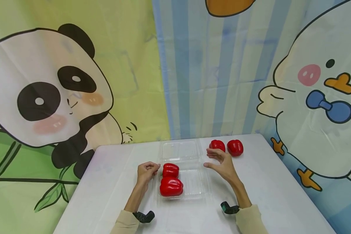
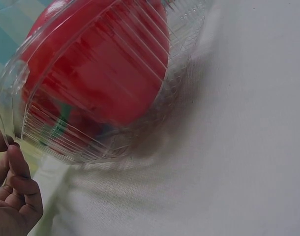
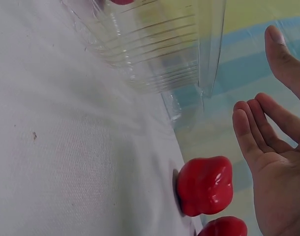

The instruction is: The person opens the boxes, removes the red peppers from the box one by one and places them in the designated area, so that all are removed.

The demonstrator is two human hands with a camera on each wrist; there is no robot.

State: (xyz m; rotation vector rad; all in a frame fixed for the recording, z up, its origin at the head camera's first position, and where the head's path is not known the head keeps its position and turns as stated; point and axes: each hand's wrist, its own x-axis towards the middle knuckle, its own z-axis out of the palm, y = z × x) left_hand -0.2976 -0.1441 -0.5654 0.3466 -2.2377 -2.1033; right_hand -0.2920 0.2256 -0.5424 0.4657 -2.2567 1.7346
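Note:
A clear plastic clamshell box (image 1: 193,183) lies on the table with its lid (image 1: 181,151) folded back. Two red bell peppers, a rear one (image 1: 170,170) and a front one (image 1: 171,187), sit in the box's left half. My left hand (image 1: 146,172) pinches the box's left rim between thumb and finger, which the left wrist view shows close up. To the right of the box, my right hand (image 1: 224,165) hovers with thumb and fingers spread apart, holding nothing. Beyond it are two more red bell peppers (image 1: 217,145) (image 1: 235,148), the left one partly hidden by the fingers.
A white cloth-like surface covers the table (image 1: 111,191). Behind it hangs a printed curtain (image 1: 190,81) with a panda and a white bird. Dark wrist devices (image 1: 144,217) are strapped at both wrists.

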